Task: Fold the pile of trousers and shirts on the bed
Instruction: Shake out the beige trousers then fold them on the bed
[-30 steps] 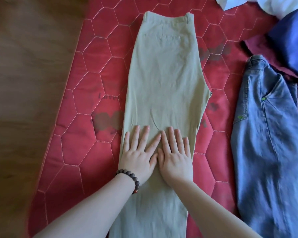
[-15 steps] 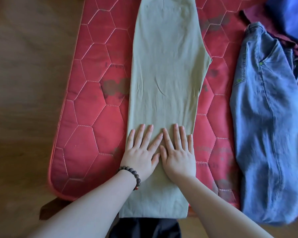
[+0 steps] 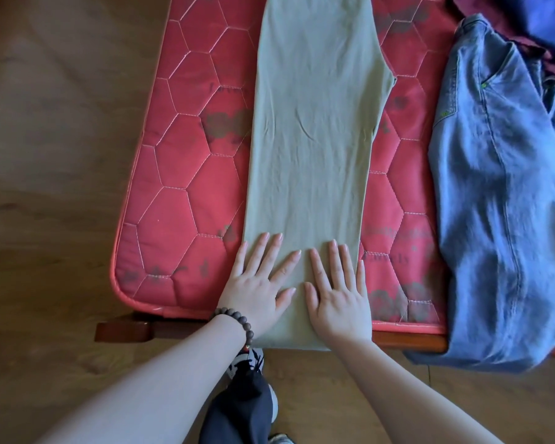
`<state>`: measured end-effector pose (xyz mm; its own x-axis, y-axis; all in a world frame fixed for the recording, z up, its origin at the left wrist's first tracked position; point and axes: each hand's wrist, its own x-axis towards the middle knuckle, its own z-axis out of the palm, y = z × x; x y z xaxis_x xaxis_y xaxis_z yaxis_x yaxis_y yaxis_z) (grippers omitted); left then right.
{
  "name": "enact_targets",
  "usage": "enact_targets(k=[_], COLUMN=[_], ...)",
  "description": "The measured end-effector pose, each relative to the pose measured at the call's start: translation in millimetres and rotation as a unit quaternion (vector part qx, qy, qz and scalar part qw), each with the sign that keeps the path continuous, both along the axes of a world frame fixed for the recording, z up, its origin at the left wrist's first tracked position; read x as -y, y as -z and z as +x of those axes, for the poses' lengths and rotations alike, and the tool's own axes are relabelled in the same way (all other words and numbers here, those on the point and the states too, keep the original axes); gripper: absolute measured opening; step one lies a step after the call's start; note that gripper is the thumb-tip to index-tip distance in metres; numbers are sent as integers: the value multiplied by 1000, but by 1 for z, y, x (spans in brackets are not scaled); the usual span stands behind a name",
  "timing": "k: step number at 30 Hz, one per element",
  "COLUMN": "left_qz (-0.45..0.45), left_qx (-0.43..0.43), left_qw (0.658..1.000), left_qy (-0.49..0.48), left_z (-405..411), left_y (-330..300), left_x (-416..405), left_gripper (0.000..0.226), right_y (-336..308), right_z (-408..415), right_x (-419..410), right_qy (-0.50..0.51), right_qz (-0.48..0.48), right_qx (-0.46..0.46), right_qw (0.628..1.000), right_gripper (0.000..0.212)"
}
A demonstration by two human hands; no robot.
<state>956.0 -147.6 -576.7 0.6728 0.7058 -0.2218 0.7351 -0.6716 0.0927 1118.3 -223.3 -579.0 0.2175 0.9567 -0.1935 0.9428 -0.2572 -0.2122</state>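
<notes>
The khaki trousers (image 3: 311,149) lie flat and lengthwise down the red quilted mattress (image 3: 186,174), legs stacked one on the other, with the hem end reaching the near edge of the bed and hanging just over it. Both hands are down on that near end, side by side. The left hand (image 3: 257,290) lies palm-down with fingers straight and spread, its little finger at the trousers' left edge and partly on the mattress; the grip is released, nothing grasped, just flat pressure on the cloth. The right hand (image 3: 337,293) matches it, fingers straight and close together, little finger along the right edge of the fabric, grip likewise released. The two thumbs sit near each other at the middle of the leg, not quite touching. A few light creases show in the cloth higher up. A dark bead bracelet (image 3: 236,323) circles the left wrist. To the right, well apart from the khaki pair, blue jeans (image 3: 500,203) lie lengthwise with their lower end drooping past the bed's edge. Above them, at the top right corner, a maroon garment (image 3: 494,8) and a blue one (image 3: 551,17) are bunched together. The wooden bed frame (image 3: 122,331) pokes out below the mattress, over a wooden floor (image 3: 52,155). The person's dark trouser leg (image 3: 237,408) and a shoe (image 3: 247,360) show beneath.
</notes>
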Motion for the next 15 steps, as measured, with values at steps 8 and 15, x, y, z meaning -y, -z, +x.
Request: enact_targets(k=[8, 15], left_qz=[-32, 72], left_qx=[19, 27], left_qw=[994, 980], left_qy=[101, 181], left_z=[-60, -73], left_y=[-10, -21], left_x=[12, -14], left_gripper=[55, 80], right_y=[-6, -20], right_z=[45, 74], right_x=[55, 47], right_qy=[-135, -141], right_qz=[-13, 6], right_qx=[4, -2], right_qw=[991, 990], right_gripper=[53, 68])
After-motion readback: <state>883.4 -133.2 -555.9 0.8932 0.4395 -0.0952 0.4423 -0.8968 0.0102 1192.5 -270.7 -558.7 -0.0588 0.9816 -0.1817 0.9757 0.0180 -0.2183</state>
